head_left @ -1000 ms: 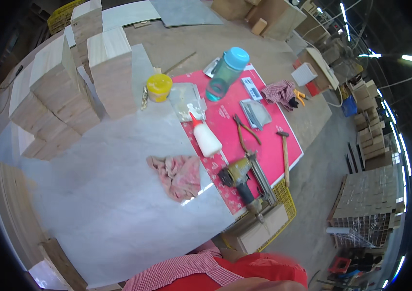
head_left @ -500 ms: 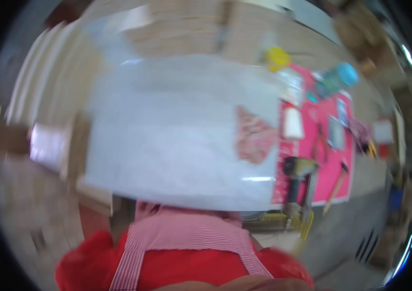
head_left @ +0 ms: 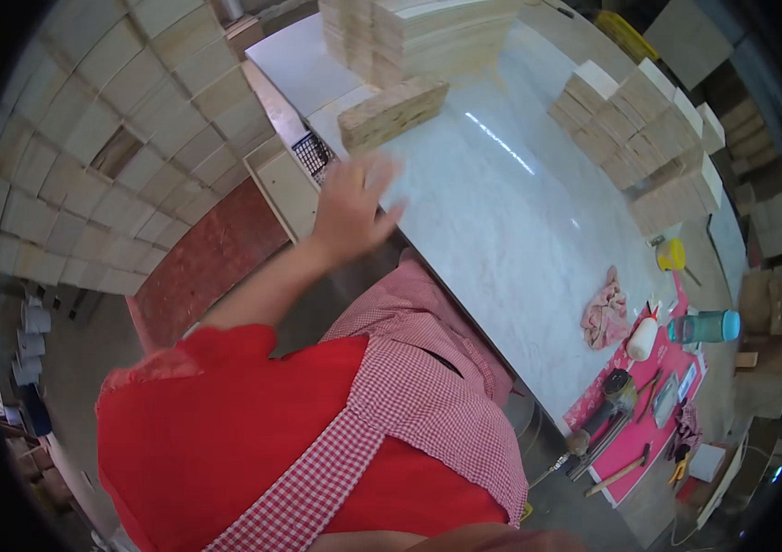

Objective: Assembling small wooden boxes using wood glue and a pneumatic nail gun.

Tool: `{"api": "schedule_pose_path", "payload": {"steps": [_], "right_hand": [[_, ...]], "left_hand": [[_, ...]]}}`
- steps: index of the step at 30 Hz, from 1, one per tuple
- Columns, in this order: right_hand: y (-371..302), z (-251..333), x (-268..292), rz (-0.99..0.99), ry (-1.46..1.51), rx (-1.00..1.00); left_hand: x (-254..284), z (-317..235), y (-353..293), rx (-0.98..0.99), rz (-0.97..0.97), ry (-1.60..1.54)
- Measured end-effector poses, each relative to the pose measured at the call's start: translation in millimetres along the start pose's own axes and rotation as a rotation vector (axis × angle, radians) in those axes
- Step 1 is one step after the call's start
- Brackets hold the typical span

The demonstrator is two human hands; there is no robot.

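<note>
My left hand (head_left: 352, 207) reaches out over the near left edge of the white-topped table (head_left: 501, 230). Its fingers are apart, somewhat blurred, with nothing between them. Just beyond the fingertips a light wooden block (head_left: 393, 114) with a rough, mottled side stands on the tabletop. A small gap shows between block and hand. My right hand is out of sight.
Tall wooden stacks (head_left: 437, 37) stand behind the block, with more wooden pieces (head_left: 639, 129) at the far right. A pink mat (head_left: 626, 451) carries a power tool (head_left: 614, 405), a hammer (head_left: 619, 469) and a white bottle (head_left: 642, 339). A crumpled cloth (head_left: 605, 313) lies nearby.
My view has turned left, bringing the block and wall of stacked wood into sight. My left hand, unseen earlier, now extends over the table edge. The tools appear lower right.
</note>
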State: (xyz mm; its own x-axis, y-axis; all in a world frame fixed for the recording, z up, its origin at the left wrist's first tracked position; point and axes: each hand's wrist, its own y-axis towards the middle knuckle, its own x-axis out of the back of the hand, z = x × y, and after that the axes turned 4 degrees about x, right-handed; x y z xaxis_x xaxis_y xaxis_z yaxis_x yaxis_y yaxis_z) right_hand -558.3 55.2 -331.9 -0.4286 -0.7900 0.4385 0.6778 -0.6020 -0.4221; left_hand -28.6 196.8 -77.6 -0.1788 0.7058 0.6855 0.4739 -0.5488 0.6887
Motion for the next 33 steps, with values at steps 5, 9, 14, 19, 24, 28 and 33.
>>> {"api": "schedule_pose_path", "payload": {"steps": [5, 9, 14, 19, 24, 28, 33], "right_hand": [[6, 26, 13, -0.151, 0.023, -0.072], [-33, 35, -3, -0.382, 0.134, -0.238], [-60, 158, -3, -0.548, 0.048, -0.290], [-24, 233, 30, -0.699, 0.008, -0.041], [40, 276, 70, -0.765, -0.119, 0.188], [87, 280, 85, -0.755, -0.124, 0.269], [138, 301, 100, -0.646, -0.104, 0.338]], "left_hand": [[-52, 84, 107, 0.396, 0.450, 0.271], [-83, 113, 116, 0.377, 0.667, 0.115], [-65, 80, 96, 0.333, 0.671, 0.080], [-76, 52, 101, 0.362, 0.698, 0.123], [-72, 48, 101, 0.394, 0.666, 0.109], [-65, 42, 96, 0.442, 0.674, 0.139], [-66, 27, 94, 0.359, 0.460, 0.085]]}}
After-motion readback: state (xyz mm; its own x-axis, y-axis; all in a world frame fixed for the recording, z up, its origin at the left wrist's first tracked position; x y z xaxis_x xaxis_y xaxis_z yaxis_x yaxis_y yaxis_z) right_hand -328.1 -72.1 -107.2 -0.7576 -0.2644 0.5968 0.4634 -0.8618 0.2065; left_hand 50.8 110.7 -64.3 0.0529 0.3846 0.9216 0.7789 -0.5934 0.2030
